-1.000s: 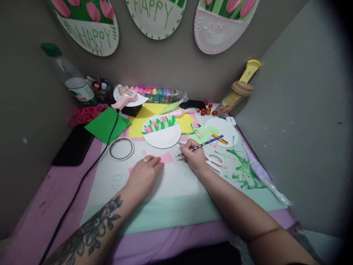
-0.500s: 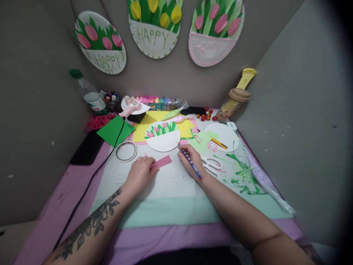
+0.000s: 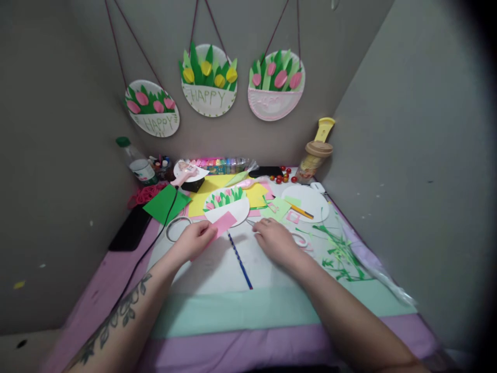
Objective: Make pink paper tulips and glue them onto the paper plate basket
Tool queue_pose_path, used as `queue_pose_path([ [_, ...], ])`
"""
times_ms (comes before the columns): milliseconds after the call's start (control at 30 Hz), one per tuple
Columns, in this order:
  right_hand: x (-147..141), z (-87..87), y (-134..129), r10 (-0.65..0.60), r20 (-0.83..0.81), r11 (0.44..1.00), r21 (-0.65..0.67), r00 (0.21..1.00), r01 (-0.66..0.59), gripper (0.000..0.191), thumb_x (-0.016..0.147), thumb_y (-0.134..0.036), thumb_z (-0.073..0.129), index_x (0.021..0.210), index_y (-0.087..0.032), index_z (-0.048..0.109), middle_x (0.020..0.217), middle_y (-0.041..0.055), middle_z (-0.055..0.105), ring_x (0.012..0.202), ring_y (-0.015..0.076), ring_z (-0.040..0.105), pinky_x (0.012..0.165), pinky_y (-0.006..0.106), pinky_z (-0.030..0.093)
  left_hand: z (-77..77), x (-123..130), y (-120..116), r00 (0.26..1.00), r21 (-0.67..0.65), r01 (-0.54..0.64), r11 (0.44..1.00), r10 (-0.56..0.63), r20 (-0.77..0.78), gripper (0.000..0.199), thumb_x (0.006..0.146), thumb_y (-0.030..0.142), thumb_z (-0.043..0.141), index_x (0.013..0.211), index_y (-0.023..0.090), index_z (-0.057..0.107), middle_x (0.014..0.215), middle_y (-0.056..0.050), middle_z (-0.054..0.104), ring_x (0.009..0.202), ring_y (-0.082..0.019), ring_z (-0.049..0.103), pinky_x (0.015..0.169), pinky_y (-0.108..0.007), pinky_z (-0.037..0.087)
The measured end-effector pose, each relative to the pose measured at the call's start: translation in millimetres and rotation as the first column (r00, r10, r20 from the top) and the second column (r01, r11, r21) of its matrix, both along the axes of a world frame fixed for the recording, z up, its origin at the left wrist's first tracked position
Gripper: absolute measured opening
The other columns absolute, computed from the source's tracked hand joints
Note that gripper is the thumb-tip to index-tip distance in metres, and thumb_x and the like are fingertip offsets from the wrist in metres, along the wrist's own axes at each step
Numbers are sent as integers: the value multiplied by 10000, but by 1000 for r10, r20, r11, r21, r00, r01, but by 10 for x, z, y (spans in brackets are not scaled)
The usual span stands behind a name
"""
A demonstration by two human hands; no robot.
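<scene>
Between the thumb and fingers of my left hand (image 3: 197, 238) is a strip of pink paper (image 3: 224, 224), raised above the white mat. My right hand (image 3: 276, 239) is closed over the middle of the white-handled scissors (image 3: 300, 240); a blade tip shows by its fingers and a handle loop on its far side. Between the hands a blue patterned pencil (image 3: 240, 260) lies on the mat. Just beyond them sits a small paper-plate basket (image 3: 229, 213) with pink paper tulips and green leaves.
Green paper trimmings (image 3: 341, 254) lie at the right, near a white paper plate (image 3: 306, 203) and a yellow-orange pencil (image 3: 301, 210). At the left are a tape roll (image 3: 167, 231), a glue gun (image 3: 184, 176) with its cord, and a dark phone (image 3: 130, 228). Three finished plates hang on the wall.
The blue pencil has left my right hand and lies on the mat. My right hand has moved onto the scissors. The pink strip is lifted in my left hand. The camera view has tilted up.
</scene>
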State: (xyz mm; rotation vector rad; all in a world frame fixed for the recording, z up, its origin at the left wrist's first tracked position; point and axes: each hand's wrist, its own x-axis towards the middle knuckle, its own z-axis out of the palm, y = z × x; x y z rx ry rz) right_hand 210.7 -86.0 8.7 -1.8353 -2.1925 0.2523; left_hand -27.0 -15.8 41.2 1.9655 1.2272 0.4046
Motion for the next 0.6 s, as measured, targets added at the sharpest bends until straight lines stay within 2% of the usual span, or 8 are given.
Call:
queue_pose_path([
  [67, 213, 114, -107, -115, 165, 983, -120, 980, 136, 165, 841, -159, 511, 915, -134, 657, 921, 150, 643, 912, 274, 553, 774, 351, 396, 169, 49, 79, 999, 5, 47, 999, -47, -20, 331, 804, 443, 445, 599, 182, 444, 554, 45, 387, 531, -106, 370, 494, -224, 255],
  [133, 388, 160, -231, -215, 278, 944, -188, 936, 273, 177, 815, -152, 526, 942, -114, 643, 988, 180, 632, 947, 292, 554, 769, 349, 381, 337, 112, 166, 995, 8, 98, 995, -98, -33, 327, 805, 441, 441, 603, 185, 440, 551, 46, 376, 513, -101, 357, 476, -222, 243],
  [200, 483, 139, -328, -263, 307, 909, -239, 915, 341, 209, 795, -166, 544, 975, -101, 629, 1010, 187, 626, 965, 299, 557, 763, 339, 375, 469, 179, 255, 988, 38, 153, 988, -151, -36, 330, 808, 450, 435, 607, 188, 430, 557, 44, 369, 509, -100, 352, 467, -225, 236],
  [267, 506, 87, -363, -273, 280, 898, -269, 921, 348, 227, 787, -182, 551, 985, -98, 623, 1012, 185, 627, 962, 294, 565, 753, 325, 374, 550, 236, 338, 977, 94, 208, 974, -204, -55, 340, 814, 463, 425, 610, 192, 417, 565, 42, 364, 516, -101, 347, 470, -230, 233],
  [367, 515, 36, -324, -265, 194, 913, -266, 945, 310, 213, 794, -235, 550, 956, -116, 621, 999, 169, 630, 915, 271, 579, 723, 308, 369, 593, 280, 434, 965, 172, 256, 951, -241, -106, 354, 829, 469, 396, 607, 195, 392, 567, 39, 360, 523, -105, 341, 485, -241, 234],
  [467, 598, 52, -290, -310, 82, 910, -262, 947, 320, 141, 758, -267, 577, 823, -149, 616, 863, 108, 643, 778, 220, 570, 648, 287, 352, 592, 259, 486, 968, 217, 241, 946, -219, -123, 358, 834, 464, 378, 600, 193, 389, 568, 30, 390, 532, -112, 363, 489, -250, 221],
  [533, 652, 78, -301, -368, -96, 900, -288, 925, 328, 114, 732, -279, 587, 747, -165, 587, 735, 54, 612, 681, 183, 532, 591, 269, 336, 592, 221, 506, 975, 239, 216, 947, -197, -100, 361, 833, 463, 383, 596, 191, 397, 567, 26, 405, 538, -115, 371, 488, -253, 211],
  [600, 636, 84, -321, -410, -396, 893, -359, 822, 272, 136, 722, -303, 593, 744, -174, 556, 675, 14, 570, 621, 154, 501, 554, 252, 340, 598, 186, 521, 982, 241, 190, 952, -181, -58, 364, 830, 462, 397, 591, 188, 413, 558, 27, 401, 533, -112, 363, 485, -254, 204],
])
